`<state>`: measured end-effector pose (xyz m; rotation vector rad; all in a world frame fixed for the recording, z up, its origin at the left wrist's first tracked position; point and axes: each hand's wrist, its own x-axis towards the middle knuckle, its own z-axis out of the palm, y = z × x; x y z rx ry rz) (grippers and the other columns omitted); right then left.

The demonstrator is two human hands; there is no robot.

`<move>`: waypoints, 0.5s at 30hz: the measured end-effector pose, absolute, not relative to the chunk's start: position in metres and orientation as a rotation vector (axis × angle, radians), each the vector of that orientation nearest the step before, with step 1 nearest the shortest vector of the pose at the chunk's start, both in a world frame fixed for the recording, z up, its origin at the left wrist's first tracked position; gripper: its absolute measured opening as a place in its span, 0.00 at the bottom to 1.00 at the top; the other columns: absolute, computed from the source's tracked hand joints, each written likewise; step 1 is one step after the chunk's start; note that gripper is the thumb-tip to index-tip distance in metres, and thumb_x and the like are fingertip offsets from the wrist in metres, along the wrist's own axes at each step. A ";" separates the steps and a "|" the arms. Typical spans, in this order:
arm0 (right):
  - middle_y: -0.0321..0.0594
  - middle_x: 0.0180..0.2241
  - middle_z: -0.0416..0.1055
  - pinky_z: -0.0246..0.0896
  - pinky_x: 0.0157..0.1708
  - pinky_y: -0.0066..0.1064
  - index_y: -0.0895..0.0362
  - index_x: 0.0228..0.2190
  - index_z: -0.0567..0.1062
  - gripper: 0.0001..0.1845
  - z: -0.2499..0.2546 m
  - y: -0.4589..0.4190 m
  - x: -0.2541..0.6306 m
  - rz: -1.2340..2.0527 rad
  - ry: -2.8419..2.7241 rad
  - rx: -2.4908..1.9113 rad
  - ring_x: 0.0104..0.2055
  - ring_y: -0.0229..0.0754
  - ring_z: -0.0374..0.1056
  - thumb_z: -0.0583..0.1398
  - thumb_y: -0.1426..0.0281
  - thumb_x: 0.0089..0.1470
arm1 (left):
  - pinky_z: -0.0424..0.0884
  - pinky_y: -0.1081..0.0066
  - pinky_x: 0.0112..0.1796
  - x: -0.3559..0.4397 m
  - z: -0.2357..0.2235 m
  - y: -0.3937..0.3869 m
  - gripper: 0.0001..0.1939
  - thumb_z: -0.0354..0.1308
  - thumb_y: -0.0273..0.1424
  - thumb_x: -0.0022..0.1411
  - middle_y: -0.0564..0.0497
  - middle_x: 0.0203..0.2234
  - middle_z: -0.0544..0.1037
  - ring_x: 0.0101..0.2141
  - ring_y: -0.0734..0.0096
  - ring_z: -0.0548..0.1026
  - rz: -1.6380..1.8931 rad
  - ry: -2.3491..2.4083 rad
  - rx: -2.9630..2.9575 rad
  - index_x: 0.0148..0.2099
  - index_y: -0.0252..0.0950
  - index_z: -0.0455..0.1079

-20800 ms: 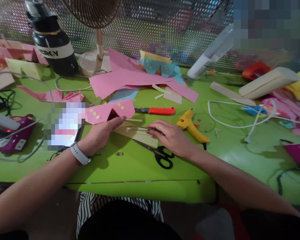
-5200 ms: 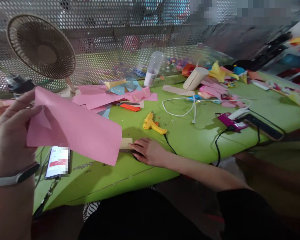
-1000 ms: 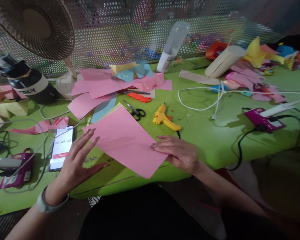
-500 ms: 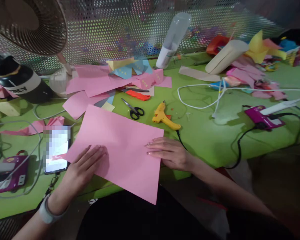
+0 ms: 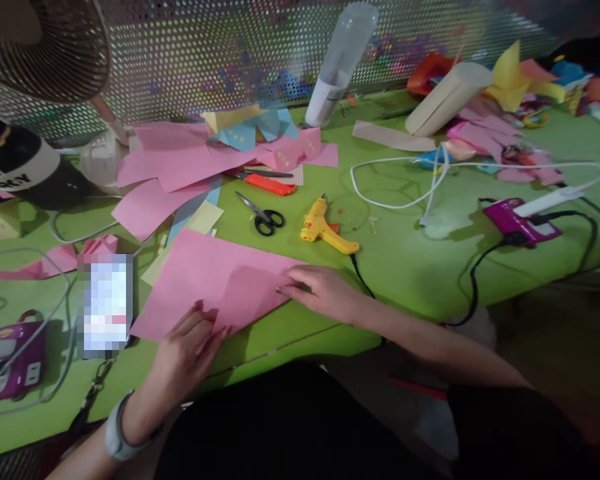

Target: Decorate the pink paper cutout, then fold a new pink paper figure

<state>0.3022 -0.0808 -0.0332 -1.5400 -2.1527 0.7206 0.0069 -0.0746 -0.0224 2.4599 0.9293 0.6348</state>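
A pink sheet of paper (image 5: 200, 267) lies on the green table with its near part folded over, so a slanting doubled edge faces me. My right hand (image 5: 323, 293) pinches the sheet's right corner between thumb and fingers. At the near edge my left hand (image 5: 187, 350) has bent fingers on the paper, the thumb close to the fold; it grips the sheet there. Beyond the paper lie black-handled scissors (image 5: 265, 217), a red-handled cutter (image 5: 270, 183) and a yellow glue gun (image 5: 325, 230).
A phone (image 5: 105, 307) and a purple power strip (image 5: 15, 360) are at my left, near a fan (image 5: 45, 53). Pink paper pieces (image 5: 180, 157) lie at the back. A clear bottle (image 5: 343, 63), a white cable (image 5: 395, 213) and another purple power strip (image 5: 523, 221) are farther right.
The flat pink sheet has been folded, its near part brought up and over. My right hand now pinches the corner, and my left hand has moved right with its fingers bent.
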 end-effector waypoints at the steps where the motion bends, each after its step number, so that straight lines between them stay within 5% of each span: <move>1: 0.40 0.35 0.79 0.65 0.34 0.31 0.55 0.33 0.74 0.10 -0.032 -0.076 0.299 0.759 -2.134 -1.604 0.36 0.42 0.75 0.59 0.63 0.63 | 0.77 0.59 0.50 0.009 -0.024 -0.075 0.08 0.54 0.30 0.69 0.50 0.29 0.77 0.35 0.67 0.80 0.646 1.001 2.472 0.35 0.37 0.69; 3: 0.37 0.35 0.79 0.63 0.32 0.30 0.54 0.35 0.74 0.08 -0.029 -0.068 0.295 0.829 -2.111 -1.713 0.35 0.42 0.75 0.60 0.63 0.62 | 0.80 0.63 0.39 0.012 -0.026 -0.074 0.07 0.54 0.35 0.69 0.48 0.32 0.78 0.35 0.64 0.80 0.627 1.164 2.509 0.42 0.37 0.69; 6: 0.36 0.33 0.79 0.59 0.30 0.30 0.54 0.37 0.74 0.09 -0.023 -0.057 0.291 0.884 -2.149 -1.791 0.32 0.41 0.74 0.59 0.62 0.63 | 0.80 0.66 0.32 0.015 -0.024 -0.070 0.23 0.53 0.38 0.69 0.41 0.42 0.78 0.37 0.60 0.81 0.577 1.342 2.549 0.62 0.35 0.60; 9: 0.40 0.33 0.79 0.58 0.29 0.30 0.56 0.39 0.74 0.11 -0.020 -0.047 0.291 0.907 -2.207 -1.833 0.33 0.43 0.75 0.58 0.62 0.63 | 0.79 0.56 0.43 0.021 -0.019 -0.065 0.29 0.55 0.35 0.68 0.34 0.57 0.71 0.52 0.51 0.76 0.518 1.291 2.748 0.68 0.38 0.55; 12: 0.41 0.35 0.80 0.60 0.31 0.31 0.56 0.41 0.75 0.10 -0.021 -0.041 0.289 0.896 -2.250 -1.884 0.36 0.46 0.76 0.58 0.63 0.63 | 0.58 0.44 0.62 0.028 -0.021 -0.062 0.28 0.54 0.30 0.68 0.38 0.64 0.65 0.63 0.49 0.63 0.424 1.069 2.979 0.68 0.39 0.56; 15: 0.42 0.37 0.80 0.62 0.31 0.32 0.55 0.43 0.74 0.11 -0.027 -0.039 0.286 0.861 -2.246 -1.886 0.36 0.46 0.76 0.57 0.63 0.64 | 0.43 0.49 0.67 0.034 -0.030 -0.062 0.31 0.54 0.37 0.69 0.42 0.65 0.63 0.66 0.54 0.57 0.265 0.844 3.011 0.70 0.37 0.53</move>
